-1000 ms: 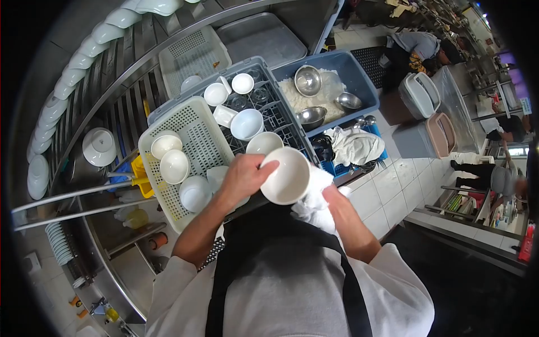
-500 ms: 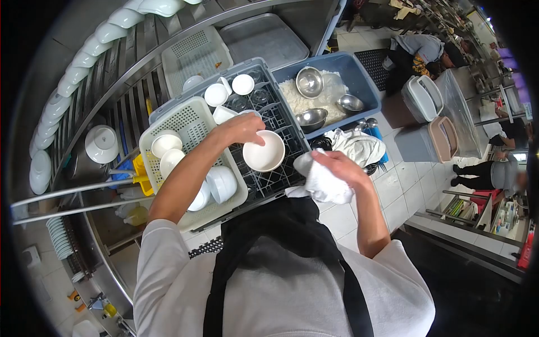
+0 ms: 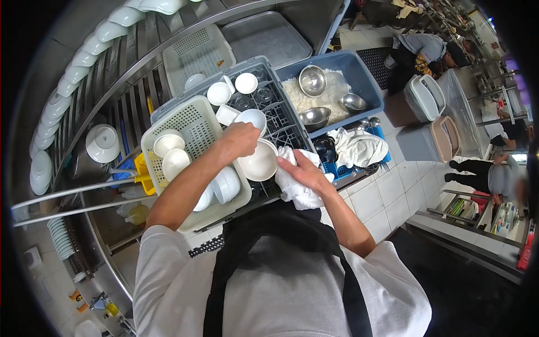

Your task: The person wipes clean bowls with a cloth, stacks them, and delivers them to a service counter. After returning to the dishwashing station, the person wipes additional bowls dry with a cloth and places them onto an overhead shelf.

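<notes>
My left hand (image 3: 241, 140) is closed at the rim of a white bowl (image 3: 258, 161), its fingertips partly hidden. The bowl's open side faces up, above a dark dish rack (image 3: 283, 121). My right hand (image 3: 303, 170) is closed on a white cloth (image 3: 296, 194), which touches the bowl's right side. Just beyond my left hand, another white bowl (image 3: 252, 119) rests in the rack with white cups (image 3: 246, 83) and several glasses (image 3: 262, 96). Under my left forearm, a cream perforated basket (image 3: 193, 121) holds several white bowls (image 3: 225, 185).
A blue-grey tub (image 3: 370, 92) holds white grains and metal bowls (image 3: 312, 81). Beside it, a blue basket (image 3: 387, 143) carries cutlery and a crumpled cloth (image 3: 359, 147). White dishes (image 3: 106, 32) line the slatted rack at left. Lidded bins (image 3: 426, 98) stand right; other people are farther off.
My right hand has moved left, bringing the cloth against the bowl. The bowl has shifted slightly left and down with my left hand, exposing more of the bowl behind it.
</notes>
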{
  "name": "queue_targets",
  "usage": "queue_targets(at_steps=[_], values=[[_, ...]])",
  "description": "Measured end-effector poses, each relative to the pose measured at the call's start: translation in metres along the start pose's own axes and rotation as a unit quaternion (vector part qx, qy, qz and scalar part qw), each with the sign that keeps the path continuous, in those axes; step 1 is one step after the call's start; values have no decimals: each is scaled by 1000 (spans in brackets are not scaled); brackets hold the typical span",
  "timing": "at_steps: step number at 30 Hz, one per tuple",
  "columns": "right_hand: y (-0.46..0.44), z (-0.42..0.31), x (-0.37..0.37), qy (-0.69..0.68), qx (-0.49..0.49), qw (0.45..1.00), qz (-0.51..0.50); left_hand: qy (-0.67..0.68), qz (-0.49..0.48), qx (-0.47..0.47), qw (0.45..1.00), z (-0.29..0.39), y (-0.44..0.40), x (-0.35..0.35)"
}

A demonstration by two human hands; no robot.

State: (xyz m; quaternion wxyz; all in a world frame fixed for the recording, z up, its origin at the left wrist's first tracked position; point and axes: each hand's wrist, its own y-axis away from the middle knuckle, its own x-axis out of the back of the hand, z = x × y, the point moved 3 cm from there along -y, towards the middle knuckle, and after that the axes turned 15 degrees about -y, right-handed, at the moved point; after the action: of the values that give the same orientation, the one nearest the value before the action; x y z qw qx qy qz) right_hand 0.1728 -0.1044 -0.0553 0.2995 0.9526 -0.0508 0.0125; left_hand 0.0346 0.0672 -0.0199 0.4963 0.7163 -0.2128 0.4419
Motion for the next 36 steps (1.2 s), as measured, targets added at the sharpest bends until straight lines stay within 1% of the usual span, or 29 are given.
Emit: queue_targets(at_steps=[2, 3, 4, 5, 6, 7, 8, 10, 11, 12, 14, 15, 16, 17, 18, 19, 20, 22, 24, 25, 26, 27, 29, 31, 32, 33, 34, 35, 36], values=[[-1, -1, -9, 34, 87, 995, 43, 14, 4, 19, 1000, -1, 9, -7], [-5, -6, -15, -29, 137, 990, -9, 37, 44, 24, 998, -3, 11, -12], [-5, -7, -17, -25, 138, 990, -13, 60, 83, 30, 994, -4, 13, -16], [-2, -8, -18, 13, 154, 988, 2, 63, 84, 37, 994, -6, 13, -23], [2, -12, -24, 51, 171, 984, 16, 41, 133, 24, 990, -6, 16, -24], [2, -11, -29, 95, 212, 972, 37, 18, 180, 13, 983, -6, 21, -23], [3, -12, -34, 99, 216, 971, 26, 20, 179, 25, 983, -7, 21, -30], [12, -26, -40, 169, 215, 958, 84, 151, 223, 15, 963, -8, 16, -36], [19, -33, -45, 161, 215, 959, 88, 167, 200, 7, 965, -10, 14, -36], [20, -38, -51, 164, 216, 959, 83, 170, 201, 13, 965, -10, 16, -34], [23, -42, -58, 165, 206, 960, 93, 158, 116, 41, 980, -8, 16, -36], [22, -42, -60, 168, 227, 955, 90, 159, 119, 45, 979, -10, 21, -35], [19, -39, -60, 170, 230, 954, 87, 132, 200, 35, 970, -11, 30, -32], [17, -35, -59, 192, 271, 939, 93, 103, 278, 25, 955, -14, 42, -31], [15, -31, -56, 211, 310, 922, 101, 102, 277, 27, 955, -21, 57, -29], [10, -28, -49, 195, 330, 918, 105, 208, 344, 69, 913, -37, 81, -23], [13, -40, -40, 92, 207, 973, 41, 310, 403, 108, 854, -52, 104, -23], [28, -44, -22, 13, 206, 977, 55, 208, 304, 268, 890, -85, 142, -46], [39, -38, -1, -101, 197, 966, 130, 197, 132, 371, 898, -97, 157, -84], [51, -46, 10, -95, 220, 956, 171, 199, 131, 369, 899, -97, 153, -97], [63, -55, 21, -87, 243, 943, 211, 200, 63, 388, 898, -97, 145, -113], [70, -56, 32, -92, 245, 934, 243, 198, -5, 406, 892, -96, 138, -130], [86, -68, 43, -105, 248, 918, 290, 201, 17, 402, 893, -98, 125, -157], [92, -75, 46, -117, 279, 913, 273, 201, 36, 402, 892, -108, 136, -165], [96, -80, 44, -111, 300, 911, 259, 358, 77, 403, 839, -114, 150, -168], [100, -90, 34, -132, 319, 907, 241, 504, 117, 392, 761, -116, 160, -170], [105, -99, 17, -154, 336, 902, 224, 503, 117, 393, 761, -112, 165, -173], [105, -107, 1, -178, 340, 902, 199, 720, 214, 309, 583, -103, 169, -176], [97, -104, -12, -173, 349, 902, 188, 868, 293, 193, 352, -97, 172, -175]])
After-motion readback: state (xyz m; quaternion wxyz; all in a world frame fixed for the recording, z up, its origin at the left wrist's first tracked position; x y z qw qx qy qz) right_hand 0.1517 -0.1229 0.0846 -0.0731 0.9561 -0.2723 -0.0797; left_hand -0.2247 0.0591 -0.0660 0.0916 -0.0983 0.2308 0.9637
